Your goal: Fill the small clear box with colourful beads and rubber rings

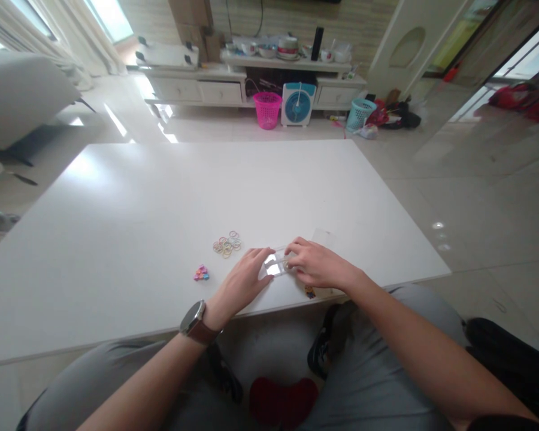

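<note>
A small clear plastic box lies on the white table near its front edge. My left hand grips the box's left end between thumb and fingers. Over the right end is my right hand, its fingers bent down into the box at something small that I cannot make out. A loose pile of thin coloured rings sits left of the box, and a small cluster of pink, orange and blue pieces lies farther left. Partly under my right hand are a small yellow and blue figure and a clear flat piece.
The white table stretches out ahead and to the left. Beyond it on the floor stand a pink basket, a blue fan and a light blue basket, before a low white cabinet.
</note>
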A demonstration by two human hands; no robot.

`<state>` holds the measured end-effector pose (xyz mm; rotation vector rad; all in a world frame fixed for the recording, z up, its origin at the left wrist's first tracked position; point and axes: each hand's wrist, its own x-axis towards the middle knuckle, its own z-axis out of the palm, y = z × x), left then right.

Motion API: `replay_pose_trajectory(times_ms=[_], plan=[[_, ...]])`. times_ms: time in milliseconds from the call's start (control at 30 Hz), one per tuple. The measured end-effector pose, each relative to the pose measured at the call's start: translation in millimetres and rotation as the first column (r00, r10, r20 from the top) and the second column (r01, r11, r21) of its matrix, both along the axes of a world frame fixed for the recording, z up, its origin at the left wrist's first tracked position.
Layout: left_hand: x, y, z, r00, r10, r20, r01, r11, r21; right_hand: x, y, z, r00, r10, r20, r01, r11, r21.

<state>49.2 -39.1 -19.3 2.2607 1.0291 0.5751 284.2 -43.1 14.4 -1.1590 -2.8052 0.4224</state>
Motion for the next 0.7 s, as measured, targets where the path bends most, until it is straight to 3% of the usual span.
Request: replay_pose_trajectory(times_ms=[700], plan=[[-1.5,0.3,1.2,0.999,-0.038,-0.001,0.038,0.999,0.028,-0.6,-3.3,3.3,0.998,-0.055,-0.023,0.055,0.998,-0.006]])
